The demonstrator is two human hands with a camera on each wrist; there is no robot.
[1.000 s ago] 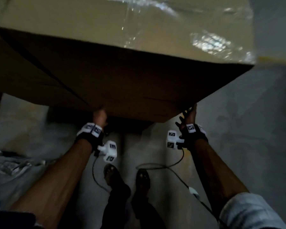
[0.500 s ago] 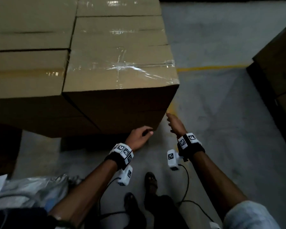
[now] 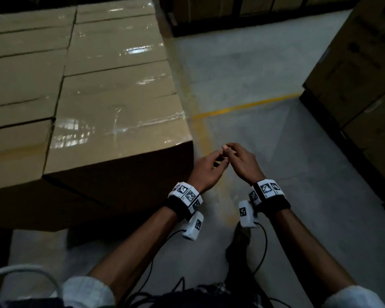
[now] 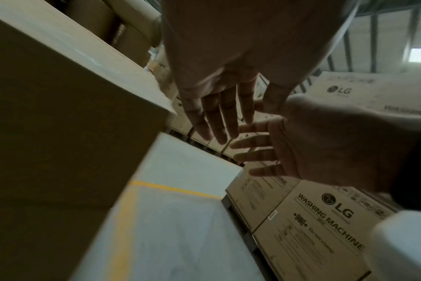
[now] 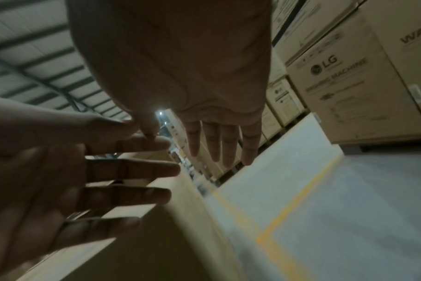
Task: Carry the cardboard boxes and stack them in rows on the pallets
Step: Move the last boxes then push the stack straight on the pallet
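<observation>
The boxes (image 3: pixel 111 90) fill the upper left of the head view, packed edge to edge in level rows, most likely so the layer sits tight and steady; the pallet under them is lost in shadow. Both hands are released and carry nothing: the left hand (image 3: pixel 206 168) and right hand (image 3: pixel 242 162) meet at frame centre just right of the nearest box corner, fingers loose and touching, clear of the cardboard. Probably the nearest box is placed and another must be fetched.

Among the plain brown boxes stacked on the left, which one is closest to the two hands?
The front-right corner box, with clear tape shining across its top. Its corner is just beside the left hand; the others lie further back or left.
</observation>
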